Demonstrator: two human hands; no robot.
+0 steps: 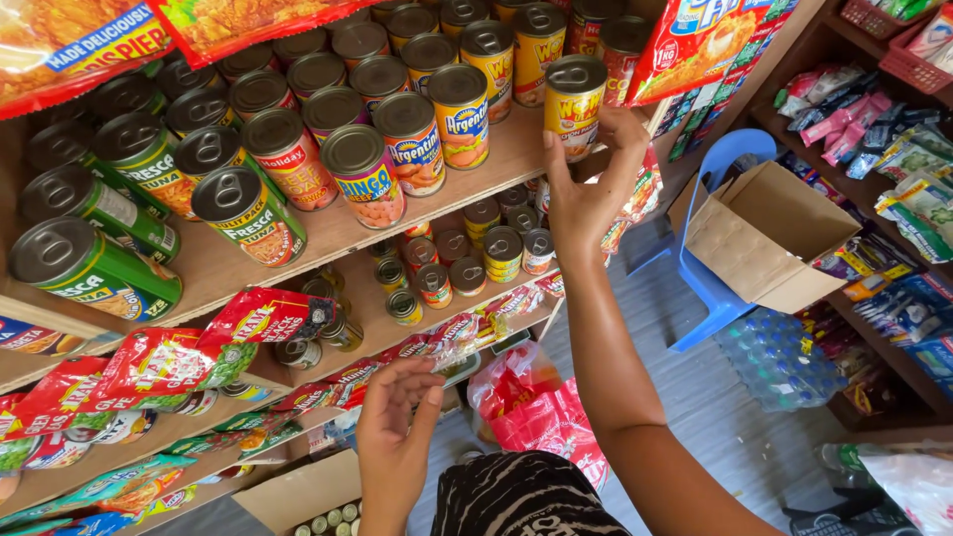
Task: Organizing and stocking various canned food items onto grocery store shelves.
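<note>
Yellow-labelled can point(575, 102) stands at the front edge of the wooden shelf point(328, 230), at the right end of the can rows. Right hand point(588, 179) pinches its lower half between thumb and fingers. Left hand point(394, 427), well below the shelf, grips a small item; what it is cannot be told. Cardboard box point(769, 235) sits on a blue chair point(711, 288), right of the shelf.

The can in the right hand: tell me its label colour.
Yellow, with red lettering, on the can in the right hand; head view.
</note>
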